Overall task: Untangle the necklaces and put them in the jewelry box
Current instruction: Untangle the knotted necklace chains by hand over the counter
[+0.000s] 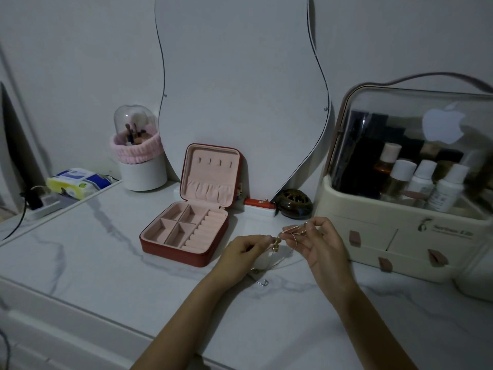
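The person stands at the marble worktop and holds the necklaces up between both hands, a little above the surface. The left hand pinches the tangle near a small gold piece, with fingers curled close together. The right hand pinches the pinkish twisted part of the chains between thumb and forefinger, and its other fingers are spread loosely. The two hands are very near each other, so the knot sits just between them.

From this knot the chains run mostly from right and far to left and near: one thin silver end hangs down under the left hand and lies on the worktop near the left wrist. How many necklaces there are I cannot tell; the light is dim and the chains are thin.

The jewelry box is open on the worktop, to the left and slightly farther than the hands, with its lid leaning back against the mirror. Its pink compartments look empty. The left hand is the nearer one to the box, just beside its right near corner.

In my judgement the untangling is not finished, so the hands should pull apart gently along the line of the chain. After that, the left hand has the shorter way to the box.
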